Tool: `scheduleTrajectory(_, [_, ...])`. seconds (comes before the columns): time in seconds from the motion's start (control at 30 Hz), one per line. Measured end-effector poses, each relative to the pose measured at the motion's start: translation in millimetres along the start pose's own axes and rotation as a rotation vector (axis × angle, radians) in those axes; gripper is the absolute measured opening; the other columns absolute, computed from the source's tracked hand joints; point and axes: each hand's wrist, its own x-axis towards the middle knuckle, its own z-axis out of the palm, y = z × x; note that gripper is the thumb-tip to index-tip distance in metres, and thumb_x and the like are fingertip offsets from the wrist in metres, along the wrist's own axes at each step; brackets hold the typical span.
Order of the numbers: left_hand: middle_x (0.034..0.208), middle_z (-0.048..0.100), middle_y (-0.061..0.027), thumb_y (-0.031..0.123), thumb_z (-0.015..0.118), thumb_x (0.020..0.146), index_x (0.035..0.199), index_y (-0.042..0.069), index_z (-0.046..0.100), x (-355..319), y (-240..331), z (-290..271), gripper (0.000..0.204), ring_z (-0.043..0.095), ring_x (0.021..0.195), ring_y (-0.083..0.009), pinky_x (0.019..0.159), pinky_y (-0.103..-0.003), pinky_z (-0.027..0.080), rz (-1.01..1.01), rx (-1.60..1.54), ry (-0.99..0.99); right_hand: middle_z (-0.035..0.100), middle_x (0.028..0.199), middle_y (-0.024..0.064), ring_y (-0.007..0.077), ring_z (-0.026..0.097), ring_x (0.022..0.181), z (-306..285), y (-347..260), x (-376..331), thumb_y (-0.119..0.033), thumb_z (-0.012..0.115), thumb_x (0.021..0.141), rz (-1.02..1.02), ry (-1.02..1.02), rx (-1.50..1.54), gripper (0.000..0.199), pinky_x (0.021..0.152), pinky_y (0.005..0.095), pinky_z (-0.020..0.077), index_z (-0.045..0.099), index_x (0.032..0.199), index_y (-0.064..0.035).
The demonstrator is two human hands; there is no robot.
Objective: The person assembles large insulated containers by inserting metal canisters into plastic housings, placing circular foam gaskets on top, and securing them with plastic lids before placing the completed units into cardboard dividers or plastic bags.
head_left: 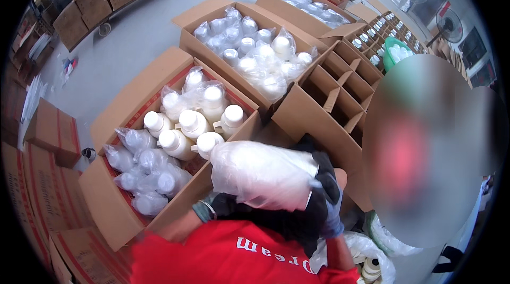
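Observation:
A white, bottle-shaped bundle in a translucent plastic bag [260, 175] lies across my lap, beside the near edge of an open carton. My right hand [332, 215], in a blue-grey glove, grips the bag at its right end. At the bundle's left end is my left hand [217, 199], mostly hidden beneath it; its fingers do not show. Just beyond the bundle, the open carton [119, 95] holds several uncovered white thermos jugs [192, 123] with handles. Other jugs in that carton are wrapped in clear plastic bags [151, 162].
Behind stands another carton [199, 10] of bagged jugs. A carton with cardboard dividers [332, 95] is at my right, with a green basin [390, 61] beyond. Closed cartons [53, 124] line the left. A plastic sack [372, 247] sits lower right. A blurred patch covers the right side.

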Motion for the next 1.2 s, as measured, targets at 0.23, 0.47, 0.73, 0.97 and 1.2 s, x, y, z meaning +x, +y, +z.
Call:
scheduleTrajectory(0.23, [0.147, 0.038, -0.0118, 0.043, 0.037, 0.099, 0.145, 0.011, 0.032, 71, 20, -73, 0.056, 0.038, 0.134, -0.0344, 0.109, -0.059, 0.032, 0.151, -0.918, 0.401, 0.057, 0.125, 0.0168, 0.0272, 0.052, 0.118, 38, 30, 192, -0.009, 0.067, 0.084, -0.216, -0.425, -0.031, 0.02, 0.098, 0.0357, 0.0409, 0.063, 0.1, 0.0013])
scheduleTrajectory(0.47, [0.12, 0.06, -0.0179, 0.018, 0.052, 0.087, 0.109, 0.01, 0.066, 103, 64, -219, 0.027, 0.045, 0.122, -0.0491, 0.102, -0.046, 0.043, 0.506, -0.705, 0.971, 0.067, 0.105, 0.0138, 0.0289, 0.065, 0.097, 131, 135, 441, -0.017, 0.061, 0.087, -0.446, -0.566, -0.383, 0.026, 0.082, 0.039, 0.0498, 0.063, 0.109, -0.0049])
scheduleTrajectory(0.73, [0.146, 0.038, -0.0188, 0.012, 0.053, 0.087, 0.14, 0.001, 0.038, 157, 48, -294, 0.056, 0.031, 0.134, -0.0435, 0.108, -0.069, 0.025, 0.797, -0.745, 0.864, 0.07, 0.103, 0.015, 0.0311, 0.067, 0.097, 343, 296, 500, -0.02, 0.053, 0.086, -0.292, -1.067, -1.012, 0.031, 0.085, 0.0389, 0.0523, 0.067, 0.113, -0.0126])
scheduleTrajectory(0.97, [0.142, 0.043, -0.0176, 0.021, 0.049, 0.096, 0.138, -0.003, 0.039, 165, -6, -327, 0.049, 0.044, 0.127, -0.031, 0.107, -0.045, 0.037, 0.857, -1.348, 0.391, 0.068, 0.113, 0.0111, 0.0273, 0.065, 0.104, 406, 381, 469, -0.019, 0.051, 0.091, -0.428, -1.347, -1.418, 0.029, 0.087, 0.0398, 0.0521, 0.071, 0.108, -0.0097])
scheduleTrajectory(1.2, [0.093, 0.066, -0.0113, 0.023, 0.05, 0.093, 0.107, 0.001, 0.06, 220, 52, -307, 0.028, 0.062, 0.079, -0.0221, 0.073, -0.034, 0.051, 0.729, -0.683, 0.924, 0.069, 0.104, 0.0134, 0.0302, 0.067, 0.094, 350, 320, 502, -0.022, 0.052, 0.09, -0.615, -0.996, -1.265, 0.027, 0.077, 0.0444, 0.0532, 0.072, 0.104, -0.0108])
